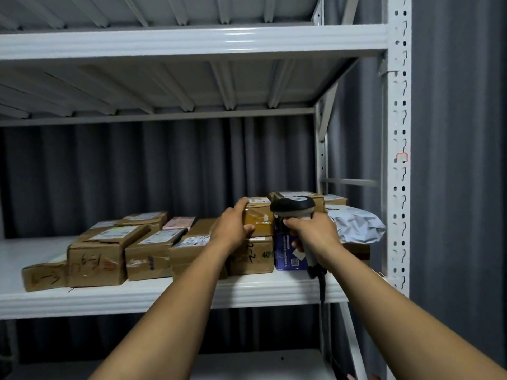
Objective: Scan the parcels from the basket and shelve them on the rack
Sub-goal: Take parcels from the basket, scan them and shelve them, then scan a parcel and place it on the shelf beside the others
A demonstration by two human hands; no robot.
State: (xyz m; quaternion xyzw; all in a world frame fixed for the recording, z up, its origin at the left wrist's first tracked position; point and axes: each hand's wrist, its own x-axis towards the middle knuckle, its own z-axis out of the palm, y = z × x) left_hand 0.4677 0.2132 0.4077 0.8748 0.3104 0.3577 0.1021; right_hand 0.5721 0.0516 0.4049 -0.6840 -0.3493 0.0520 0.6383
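My left hand (232,225) grips a small brown taped parcel (260,216), fingers over its top left corner and thumb on its front. That parcel sits on top of a larger cardboard box (253,256) on the white rack shelf (164,293). My right hand (315,233) holds a handheld barcode scanner (292,205) by its grip, its black head just right of the small parcel. The scanner's cable (322,289) hangs down past the shelf edge. The basket is out of view.
Several cardboard parcels (96,253) line the shelf to the left. A blue box (288,253), a grey poly bag (356,224) and more boxes (299,197) crowd the right end. A white upright post (399,160) bounds the rack; grey curtain hangs behind.
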